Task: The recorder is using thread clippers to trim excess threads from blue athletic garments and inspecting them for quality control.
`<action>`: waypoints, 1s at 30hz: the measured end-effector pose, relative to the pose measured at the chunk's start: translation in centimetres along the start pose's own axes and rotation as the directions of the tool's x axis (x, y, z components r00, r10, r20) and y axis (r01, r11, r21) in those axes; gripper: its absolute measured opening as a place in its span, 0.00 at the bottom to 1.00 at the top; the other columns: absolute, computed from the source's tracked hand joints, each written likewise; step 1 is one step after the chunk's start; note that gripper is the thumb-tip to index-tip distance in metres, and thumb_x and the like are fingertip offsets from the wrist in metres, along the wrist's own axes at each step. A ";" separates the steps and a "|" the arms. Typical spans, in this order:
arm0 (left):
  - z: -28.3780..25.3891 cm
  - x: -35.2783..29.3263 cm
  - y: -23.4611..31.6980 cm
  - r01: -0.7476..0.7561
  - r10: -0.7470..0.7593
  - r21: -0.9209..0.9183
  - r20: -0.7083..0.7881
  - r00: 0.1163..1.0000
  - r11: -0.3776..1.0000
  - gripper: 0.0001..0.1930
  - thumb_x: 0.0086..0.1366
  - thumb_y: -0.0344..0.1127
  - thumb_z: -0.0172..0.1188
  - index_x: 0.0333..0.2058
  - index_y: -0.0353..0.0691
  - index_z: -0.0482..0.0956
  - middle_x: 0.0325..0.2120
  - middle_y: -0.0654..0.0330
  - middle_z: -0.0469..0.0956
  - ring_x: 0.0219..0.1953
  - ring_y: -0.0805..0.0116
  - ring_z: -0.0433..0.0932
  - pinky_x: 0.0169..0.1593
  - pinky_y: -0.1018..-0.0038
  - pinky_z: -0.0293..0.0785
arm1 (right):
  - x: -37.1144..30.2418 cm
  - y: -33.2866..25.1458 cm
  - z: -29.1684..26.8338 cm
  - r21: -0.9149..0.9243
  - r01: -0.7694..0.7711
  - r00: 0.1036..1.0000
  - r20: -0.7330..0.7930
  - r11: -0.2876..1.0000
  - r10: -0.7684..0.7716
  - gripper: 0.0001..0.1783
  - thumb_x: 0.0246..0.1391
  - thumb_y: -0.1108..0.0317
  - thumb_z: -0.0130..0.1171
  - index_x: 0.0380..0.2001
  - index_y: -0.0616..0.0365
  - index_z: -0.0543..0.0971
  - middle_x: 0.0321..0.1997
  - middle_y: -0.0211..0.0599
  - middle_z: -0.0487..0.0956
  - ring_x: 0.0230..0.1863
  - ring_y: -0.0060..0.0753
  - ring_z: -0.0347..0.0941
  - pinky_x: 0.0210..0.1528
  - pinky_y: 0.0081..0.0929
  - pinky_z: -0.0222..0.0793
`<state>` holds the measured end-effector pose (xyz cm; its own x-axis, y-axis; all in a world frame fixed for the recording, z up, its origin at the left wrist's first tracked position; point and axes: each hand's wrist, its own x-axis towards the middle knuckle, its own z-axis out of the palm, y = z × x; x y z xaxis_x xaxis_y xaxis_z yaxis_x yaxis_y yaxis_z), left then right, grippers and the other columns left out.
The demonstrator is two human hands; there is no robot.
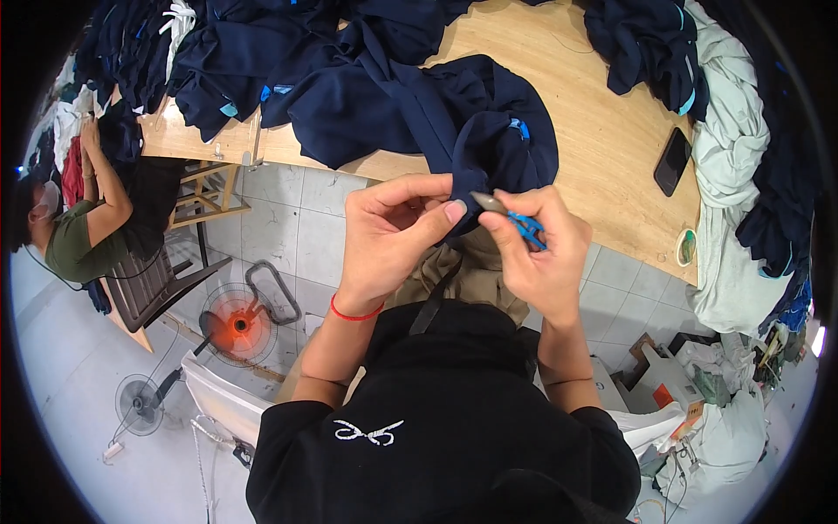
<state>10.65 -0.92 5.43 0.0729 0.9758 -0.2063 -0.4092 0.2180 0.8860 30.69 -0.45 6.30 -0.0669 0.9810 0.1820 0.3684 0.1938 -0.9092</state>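
Observation:
A dark navy garment is drawn over the near edge of the wooden table, and a small bright blue tag shows on it. My left hand pinches its edge between thumb and forefinger. Closed round blue-handled thread snips, my right hand keeps their grey blades right at the cloth, close to the left fingertips. Whether the blades touch a thread is too small to make out. More navy garments lie heaped just beyond both hands.
On the right of the table are a black phone, a small round roll and pale green cloth. A co-worker handles cloth at far left. Fans and a brown chair stand on the left floor.

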 end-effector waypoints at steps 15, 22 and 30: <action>-0.9 0.4 -0.3 0.132 -0.122 -0.379 0.050 0.991 0.916 0.15 0.70 0.17 0.65 0.54 0.26 0.84 0.47 0.49 0.89 0.48 0.68 0.89 0.58 0.72 0.85 | 0.2 0.6 -0.4 0.402 -0.113 0.986 -0.066 0.909 0.152 0.22 0.57 0.78 0.76 0.54 0.64 0.82 0.36 0.27 0.80 0.36 0.12 0.73 0.38 0.13 0.64; -0.2 -0.2 -0.5 0.092 -0.093 -0.061 0.001 0.996 0.994 0.14 0.69 0.20 0.70 0.52 0.29 0.87 0.41 0.57 0.89 0.41 0.77 0.86 0.47 0.79 0.82 | 1.6 0.0 1.3 0.049 0.189 0.981 -0.044 0.981 -0.186 0.13 0.52 0.78 0.79 0.40 0.61 0.86 0.31 0.30 0.79 0.28 0.19 0.72 0.31 0.20 0.63; -0.9 -0.1 -0.7 0.073 -0.075 -0.183 -0.008 0.997 0.980 0.15 0.68 0.18 0.69 0.53 0.28 0.86 0.43 0.55 0.90 0.43 0.75 0.87 0.52 0.78 0.84 | 0.7 1.6 -2.4 0.503 -0.116 0.927 -0.254 0.856 0.276 0.09 0.65 0.78 0.68 0.32 0.60 0.78 0.31 0.25 0.79 0.29 0.15 0.69 0.32 0.17 0.62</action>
<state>10.08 -1.24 4.44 0.0962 0.9563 -0.2759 -0.5626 0.2810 0.7775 33.49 0.52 5.86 0.2754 0.9612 0.0133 -0.1436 0.0549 -0.9881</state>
